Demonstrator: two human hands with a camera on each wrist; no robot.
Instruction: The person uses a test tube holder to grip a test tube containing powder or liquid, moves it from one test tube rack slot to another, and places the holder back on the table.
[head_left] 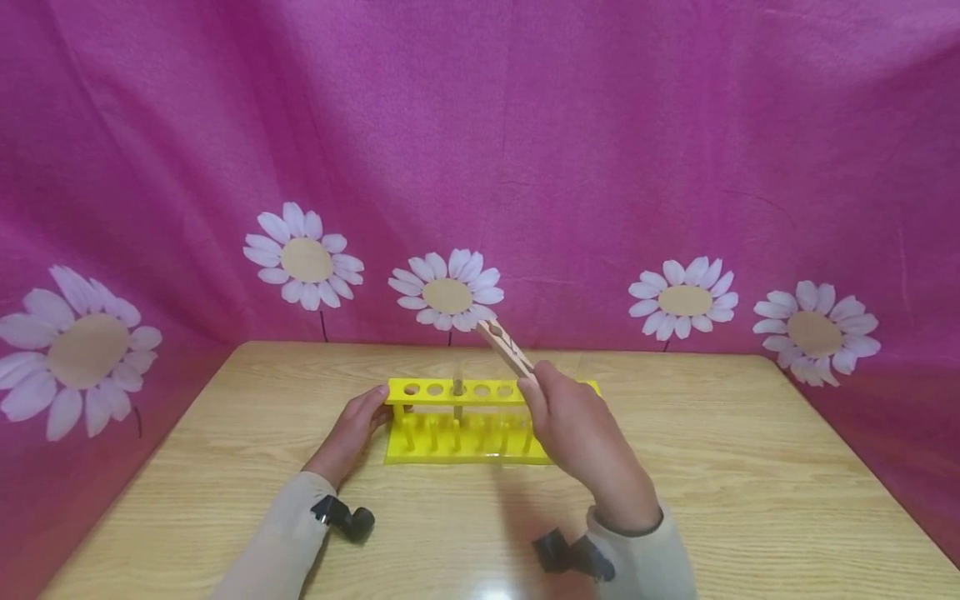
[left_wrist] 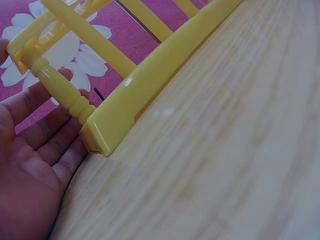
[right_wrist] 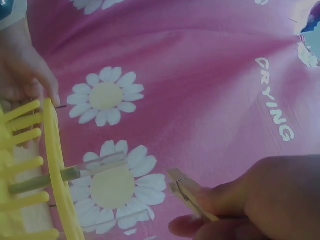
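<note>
A yellow test tube rack (head_left: 437,457) stands on the table, with a row of holes on top and pegs below. At its left end my left hand (head_left: 360,421) grips it, thumb at the top bar and fingers (left_wrist: 45,130) behind the end post. My right hand (head_left: 581,421) is raised in front of the rack's right part, hiding some of it. It pinches a wooden test tube holder (head_left: 510,350) with a wire spring, tip pointing up and left. A glass test tube (right_wrist: 102,163) with greenish-brown contents stands in the rack, apart from the holder.
A second clear tube (right_wrist: 120,219) shows faintly at the bottom of the right wrist view. The wood-grain table (head_left: 750,467) ends at a pink cloth (head_left: 525,125) with daisies. A small black camera mount (head_left: 573,557) sits on each wrist.
</note>
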